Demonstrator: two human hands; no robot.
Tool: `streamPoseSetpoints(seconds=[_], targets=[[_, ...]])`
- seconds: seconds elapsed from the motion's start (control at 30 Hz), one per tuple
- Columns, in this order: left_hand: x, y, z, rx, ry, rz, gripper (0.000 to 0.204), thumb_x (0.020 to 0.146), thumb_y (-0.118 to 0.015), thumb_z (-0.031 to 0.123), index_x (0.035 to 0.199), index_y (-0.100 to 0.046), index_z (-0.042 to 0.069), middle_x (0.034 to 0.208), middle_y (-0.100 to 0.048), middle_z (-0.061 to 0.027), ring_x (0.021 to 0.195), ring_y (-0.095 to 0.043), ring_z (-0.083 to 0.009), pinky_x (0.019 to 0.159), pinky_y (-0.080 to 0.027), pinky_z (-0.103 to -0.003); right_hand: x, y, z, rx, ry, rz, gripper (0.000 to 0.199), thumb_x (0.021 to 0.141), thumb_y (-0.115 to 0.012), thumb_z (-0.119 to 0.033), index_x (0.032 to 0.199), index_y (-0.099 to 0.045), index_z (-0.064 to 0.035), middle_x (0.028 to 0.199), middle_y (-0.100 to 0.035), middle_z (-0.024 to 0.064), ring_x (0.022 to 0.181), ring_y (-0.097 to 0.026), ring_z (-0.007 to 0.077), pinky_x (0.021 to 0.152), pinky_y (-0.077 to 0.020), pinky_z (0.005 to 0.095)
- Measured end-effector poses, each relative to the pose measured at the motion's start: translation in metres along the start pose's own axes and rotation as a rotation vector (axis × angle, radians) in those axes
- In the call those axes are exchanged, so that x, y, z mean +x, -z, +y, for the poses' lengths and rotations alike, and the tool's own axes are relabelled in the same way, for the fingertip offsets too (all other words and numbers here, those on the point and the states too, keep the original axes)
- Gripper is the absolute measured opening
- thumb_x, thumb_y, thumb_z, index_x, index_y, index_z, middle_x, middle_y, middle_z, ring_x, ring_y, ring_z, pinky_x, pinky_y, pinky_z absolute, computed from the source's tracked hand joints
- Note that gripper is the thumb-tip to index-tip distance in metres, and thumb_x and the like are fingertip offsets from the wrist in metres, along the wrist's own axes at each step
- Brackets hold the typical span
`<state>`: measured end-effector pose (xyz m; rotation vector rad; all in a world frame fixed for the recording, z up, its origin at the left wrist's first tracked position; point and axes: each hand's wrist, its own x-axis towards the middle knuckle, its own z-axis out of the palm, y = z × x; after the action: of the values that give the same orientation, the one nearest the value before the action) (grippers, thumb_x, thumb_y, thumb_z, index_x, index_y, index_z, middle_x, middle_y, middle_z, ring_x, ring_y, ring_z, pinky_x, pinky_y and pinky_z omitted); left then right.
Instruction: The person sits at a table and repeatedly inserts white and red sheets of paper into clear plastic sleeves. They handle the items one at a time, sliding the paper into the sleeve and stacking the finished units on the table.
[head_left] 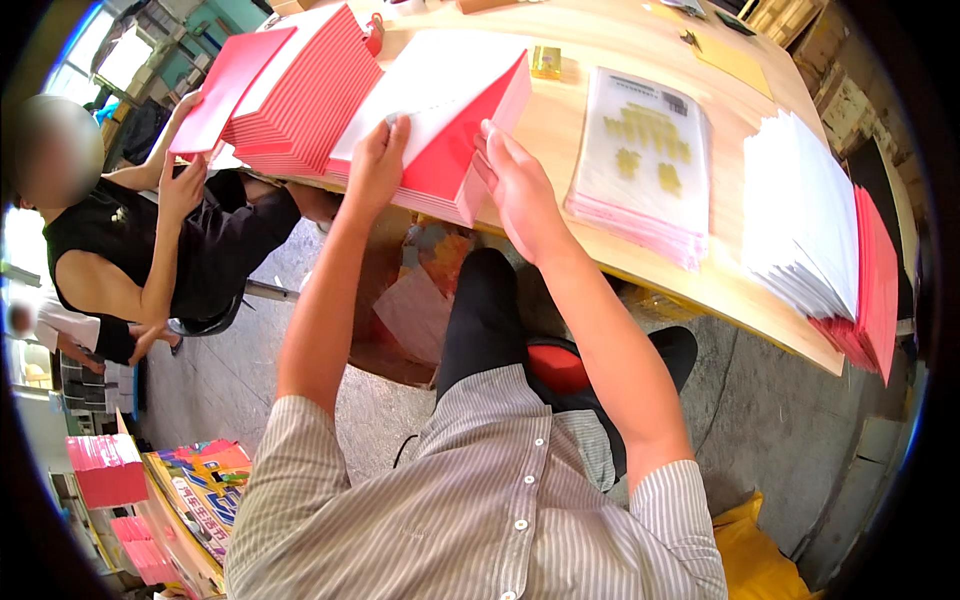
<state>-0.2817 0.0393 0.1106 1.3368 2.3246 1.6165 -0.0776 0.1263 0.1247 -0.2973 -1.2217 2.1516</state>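
Both hands, the left hand (375, 165) and right hand (515, 185), grip the top red envelope (445, 150) lifted off its stack (440, 205) on the table (560, 130), the stack below it untouched.

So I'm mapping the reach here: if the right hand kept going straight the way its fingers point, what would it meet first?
Probably the red folded card that the right hand already touches, atop the stack; depth beyond is unclear.

We find bare wood table (560, 130) between our red-and-white envelope stack (450, 110) and the clear sleeves of gold stickers (645, 160), wide enough for a hand. To the left, a co-worker's red stack (295, 95) crowds close, their hand (180, 190) beside it.
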Motion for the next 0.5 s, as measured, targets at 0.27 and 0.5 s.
streamPoseSetpoints(seconds=[0.27, 0.5], targets=[[-0.014, 0.014, 0.034, 0.133, -0.214, -0.165, 0.032, 0.099, -0.056, 0.03, 0.102, -0.064, -0.001, 0.089, -0.065, -0.019, 0.079, -0.064, -0.0277, 0.071, -0.049, -0.036, 0.026, -0.038, -0.009, 0.248, -0.049, -0.071, 0.072, 0.106, -0.047, -0.048, 0.15, -0.032, 0.0067, 0.151, -0.04, 0.0151, 0.146, -0.031, 0.0237, 0.121, -0.023, 0.0356], [-0.017, 0.009, 0.051, 0.405, -0.398, -0.187, 0.034, 0.079, -0.076, 0.021, 0.11, -0.07, 0.008, 0.11, -0.072, -0.0073, 0.099, -0.069, -0.0264, 0.083, -0.055, -0.037, 0.009, -0.033, -0.034, 0.47, -0.191, 0.033, 0.072, 0.104, -0.054, -0.042, 0.151, -0.029, 0.0063, 0.153, -0.038, 0.0205, 0.146, -0.033, 0.0289, 0.119, -0.0283, 0.0413]])
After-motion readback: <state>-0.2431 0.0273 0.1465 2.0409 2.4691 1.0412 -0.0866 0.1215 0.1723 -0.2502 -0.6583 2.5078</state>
